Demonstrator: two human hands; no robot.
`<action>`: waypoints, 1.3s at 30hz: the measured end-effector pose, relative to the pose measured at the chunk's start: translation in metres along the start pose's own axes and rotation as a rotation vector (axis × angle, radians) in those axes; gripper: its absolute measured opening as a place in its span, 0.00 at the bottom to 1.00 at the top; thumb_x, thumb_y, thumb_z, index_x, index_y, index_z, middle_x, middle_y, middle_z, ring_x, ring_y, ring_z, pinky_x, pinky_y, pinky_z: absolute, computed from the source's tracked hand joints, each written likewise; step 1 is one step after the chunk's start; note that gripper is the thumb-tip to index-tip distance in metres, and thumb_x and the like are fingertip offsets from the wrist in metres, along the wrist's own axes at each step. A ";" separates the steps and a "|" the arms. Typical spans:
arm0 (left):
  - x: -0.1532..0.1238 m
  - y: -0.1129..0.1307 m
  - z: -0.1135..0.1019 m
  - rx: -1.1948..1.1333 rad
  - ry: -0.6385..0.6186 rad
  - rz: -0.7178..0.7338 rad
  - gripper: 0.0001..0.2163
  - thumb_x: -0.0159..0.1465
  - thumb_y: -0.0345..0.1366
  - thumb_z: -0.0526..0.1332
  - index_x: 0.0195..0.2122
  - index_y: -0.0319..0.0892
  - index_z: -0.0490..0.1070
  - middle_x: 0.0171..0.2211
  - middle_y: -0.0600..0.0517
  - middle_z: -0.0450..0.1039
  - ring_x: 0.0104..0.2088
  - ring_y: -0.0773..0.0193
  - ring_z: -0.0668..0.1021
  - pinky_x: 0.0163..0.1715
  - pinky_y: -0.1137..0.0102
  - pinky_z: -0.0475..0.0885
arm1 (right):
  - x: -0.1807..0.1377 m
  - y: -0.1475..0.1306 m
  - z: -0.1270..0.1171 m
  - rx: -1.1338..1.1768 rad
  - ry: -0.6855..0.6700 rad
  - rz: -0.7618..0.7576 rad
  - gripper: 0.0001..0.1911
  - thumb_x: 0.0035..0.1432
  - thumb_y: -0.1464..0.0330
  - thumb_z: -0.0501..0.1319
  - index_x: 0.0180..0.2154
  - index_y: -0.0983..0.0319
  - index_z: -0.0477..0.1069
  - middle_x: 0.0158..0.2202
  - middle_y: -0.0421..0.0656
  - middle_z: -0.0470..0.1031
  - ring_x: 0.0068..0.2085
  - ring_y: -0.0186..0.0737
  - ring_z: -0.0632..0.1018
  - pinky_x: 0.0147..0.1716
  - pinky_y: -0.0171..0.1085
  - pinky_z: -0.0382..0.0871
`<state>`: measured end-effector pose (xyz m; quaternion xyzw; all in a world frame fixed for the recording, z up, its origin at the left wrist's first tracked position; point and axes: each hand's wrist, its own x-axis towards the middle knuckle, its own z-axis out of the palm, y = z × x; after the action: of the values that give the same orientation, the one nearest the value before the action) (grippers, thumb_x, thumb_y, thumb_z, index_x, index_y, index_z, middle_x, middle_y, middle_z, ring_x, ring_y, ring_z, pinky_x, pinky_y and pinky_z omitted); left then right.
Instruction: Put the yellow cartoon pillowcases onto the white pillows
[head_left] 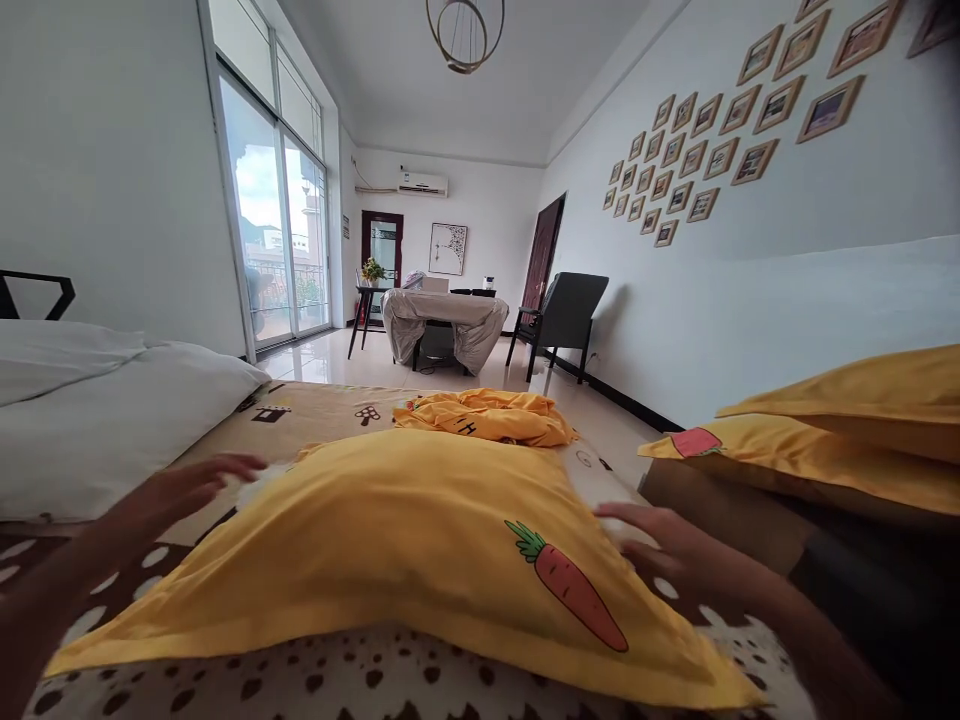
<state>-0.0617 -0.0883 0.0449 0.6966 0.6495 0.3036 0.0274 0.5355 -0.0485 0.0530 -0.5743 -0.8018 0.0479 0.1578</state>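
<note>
A yellow pillow (420, 520) with a carrot print lies in front of me on a bed covered by a patterned sheet (300, 685). My left hand (199, 485) is beside its far left corner, fingers stretched out and nothing in them. Something white shows at that corner, close to the fingertips. On the other side, my right hand (667, 540) is at the pillow's right edge, fingers extended and apart; whether they touch the fabric is hard to tell. Beyond the pillow lies a crumpled yellow cloth (487, 415) with printed letters.
White bedding (97, 430) is heaped at the left. More yellow pillows (847, 450) are stacked at the right, by a dark-clothed leg. Farther off stand a covered table (450, 310) and a dark chair (574, 310). Sliding glass doors (277, 200) are on the left wall.
</note>
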 end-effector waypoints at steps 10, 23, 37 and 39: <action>0.099 0.147 0.150 0.175 -0.369 0.242 0.27 0.67 0.45 0.41 0.64 0.38 0.54 0.66 0.43 0.52 0.66 0.54 0.55 0.62 0.54 0.50 | 0.112 -0.151 0.116 -0.070 0.120 -0.109 0.34 0.65 0.51 0.42 0.66 0.61 0.48 0.68 0.50 0.47 0.67 0.48 0.50 0.61 0.52 0.45; 0.055 0.103 0.184 0.272 -0.201 0.195 0.27 0.68 0.51 0.40 0.65 0.49 0.52 0.67 0.51 0.48 0.67 0.59 0.52 0.64 0.55 0.47 | 0.097 -0.121 0.160 -0.036 0.026 -0.120 0.35 0.63 0.49 0.41 0.66 0.59 0.48 0.68 0.46 0.47 0.67 0.45 0.50 0.63 0.51 0.40; -0.032 -0.104 0.150 0.414 -0.079 -0.236 0.26 0.64 0.40 0.43 0.61 0.38 0.61 0.62 0.47 0.60 0.61 0.60 0.65 0.57 0.65 0.63 | 0.042 0.007 0.150 -0.095 -0.006 0.267 0.32 0.64 0.55 0.40 0.65 0.61 0.52 0.67 0.45 0.51 0.66 0.43 0.54 0.61 0.50 0.48; -0.032 -0.107 0.150 0.449 -0.074 -0.235 0.25 0.63 0.38 0.45 0.59 0.40 0.65 0.62 0.48 0.61 0.61 0.60 0.65 0.56 0.64 0.65 | 0.039 0.008 0.151 -0.090 0.007 0.267 0.32 0.64 0.55 0.40 0.64 0.62 0.52 0.66 0.45 0.52 0.66 0.42 0.54 0.60 0.50 0.49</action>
<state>-0.0875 -0.0476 -0.1360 0.6155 0.7757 0.1208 -0.0690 0.4851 0.0070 -0.0843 -0.6824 -0.7192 0.0304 0.1270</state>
